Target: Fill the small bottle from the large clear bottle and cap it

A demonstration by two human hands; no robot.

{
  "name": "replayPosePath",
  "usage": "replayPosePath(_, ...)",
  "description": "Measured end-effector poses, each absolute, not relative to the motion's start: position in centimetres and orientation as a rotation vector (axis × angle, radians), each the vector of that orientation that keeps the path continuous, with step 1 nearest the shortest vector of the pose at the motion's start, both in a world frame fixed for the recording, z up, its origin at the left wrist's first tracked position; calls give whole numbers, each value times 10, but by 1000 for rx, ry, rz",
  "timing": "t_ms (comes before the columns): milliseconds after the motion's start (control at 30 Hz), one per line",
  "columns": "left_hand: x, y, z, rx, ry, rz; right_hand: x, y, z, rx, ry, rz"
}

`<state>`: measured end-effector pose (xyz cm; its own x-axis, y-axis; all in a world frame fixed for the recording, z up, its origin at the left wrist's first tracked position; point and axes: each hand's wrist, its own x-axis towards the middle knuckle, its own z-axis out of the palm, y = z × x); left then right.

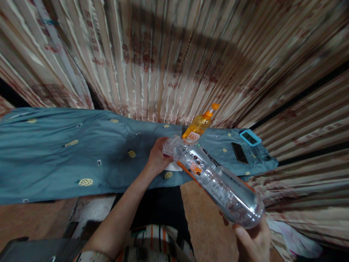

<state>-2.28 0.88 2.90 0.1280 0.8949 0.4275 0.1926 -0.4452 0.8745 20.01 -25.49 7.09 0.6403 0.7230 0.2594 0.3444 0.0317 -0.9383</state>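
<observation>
A large clear plastic bottle with orange and dark print lies slantwise across the air in front of me. Its narrow, clear top end points up and to the left, and my left hand is closed around that end, with the fingers partly hidden behind it. My right hand grips the rounded base at the lower right, thumb on the near side. Just beyond the bottle's top, a pump bottle of yellow-orange liquid with an orange pump head stands on the cloth. Something white shows beneath the bottle's neck.
A blue-green cloth with pineapple prints covers the long table. Toward its right end lie a dark phone and a light-blue framed device. Pleated curtains hang behind and at the right. A dark seat is at the lower left.
</observation>
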Motion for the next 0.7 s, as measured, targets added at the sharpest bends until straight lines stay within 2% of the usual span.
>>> replayPosePath(700, -24, 8, 30, 1753, 1061, 1364, 205, -256, 70, -1539, -966, 347)
